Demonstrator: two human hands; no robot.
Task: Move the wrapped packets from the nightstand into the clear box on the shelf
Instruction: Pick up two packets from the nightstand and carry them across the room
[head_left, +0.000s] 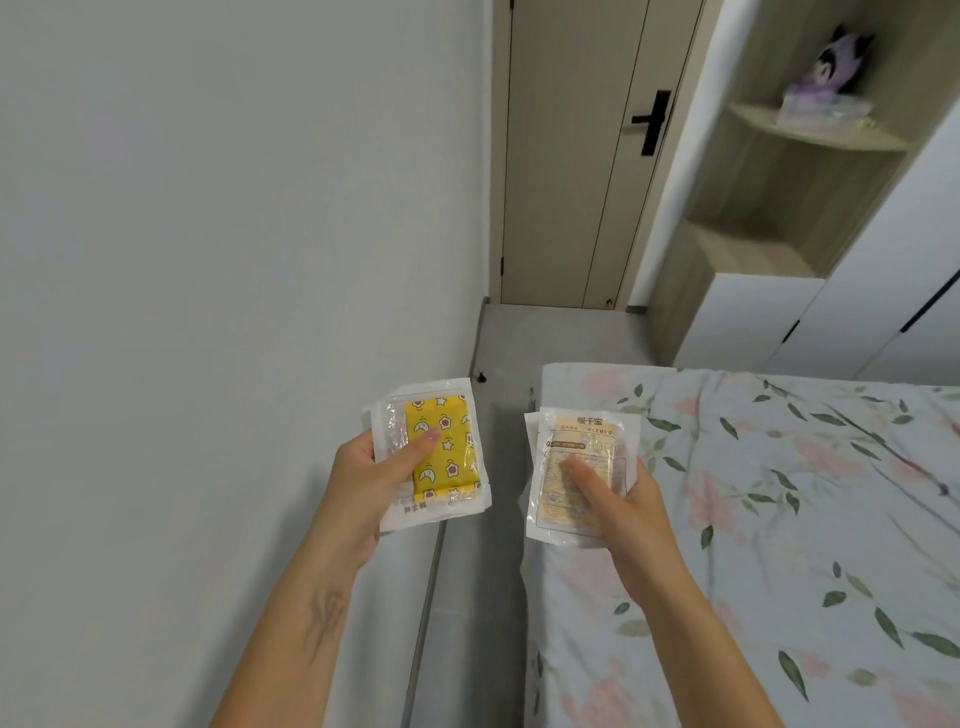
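Head cam: both hands are clamped on packets, left hand (363, 483) pinching the yellow packet (434, 457), right hand (618, 499) the pale packet (576, 475). Clear box (826, 111) sits up on the shelf (810, 136), ahead and right, so right hand's nearer I'd say.

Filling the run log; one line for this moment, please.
phase: carrying | left hand: holds yellow packet | right hand: holds pale packet | shelf: ahead

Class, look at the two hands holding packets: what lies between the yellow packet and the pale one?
In the head view, nothing held: between the yellow packet and the pale packet only grey floor shows, below.
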